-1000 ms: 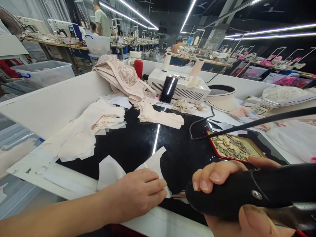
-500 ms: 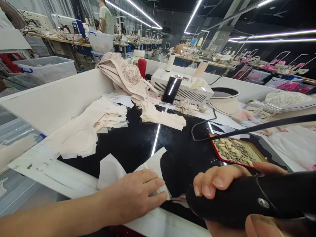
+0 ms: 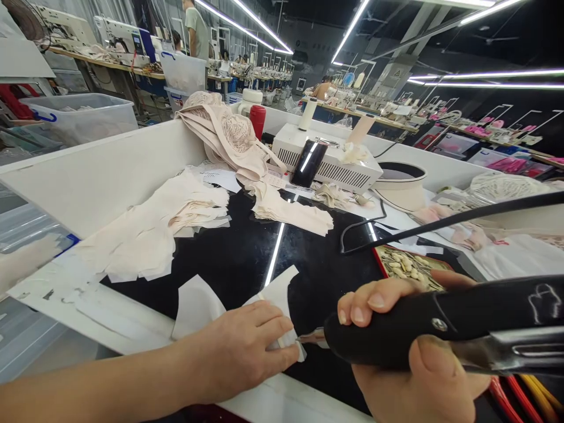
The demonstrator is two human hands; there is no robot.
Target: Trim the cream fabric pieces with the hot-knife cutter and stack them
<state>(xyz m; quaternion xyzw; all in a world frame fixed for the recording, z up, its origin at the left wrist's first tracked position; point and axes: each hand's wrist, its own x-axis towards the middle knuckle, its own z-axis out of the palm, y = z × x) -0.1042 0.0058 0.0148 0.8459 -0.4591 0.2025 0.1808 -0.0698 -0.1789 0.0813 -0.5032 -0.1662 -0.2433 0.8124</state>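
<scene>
My left hand (image 3: 253,346) is closed on a white fabric piece (image 3: 284,291), pressing it against the glossy black tabletop (image 3: 335,276). A narrow pale strip shows by its fingertips. Another white piece (image 3: 198,302) lies just left of it, partly behind my hand. In my right hand (image 3: 396,376) is a thick black handheld tool, which looks like a hot knife (image 3: 374,329), with a screw and a metal lever along its side. Its thin metal tip (image 3: 314,337) reaches the fabric's edge beside my left fingers; whether it touches I cannot tell.
Cream fabric stacks (image 3: 145,229) lie at left, another (image 3: 293,211) farther back. Behind are beige lace bras (image 3: 224,132), a phone (image 3: 309,163), a white vented box (image 3: 330,158) and a red bottle (image 3: 257,122). A black cable (image 3: 440,223) crosses above a seed tray (image 3: 400,264) at right.
My right hand has moved left and slightly up with the hot knife, bringing its tip to the fabric's edge. My left hand stays nearly in place. Red and yellow cords now show at lower right.
</scene>
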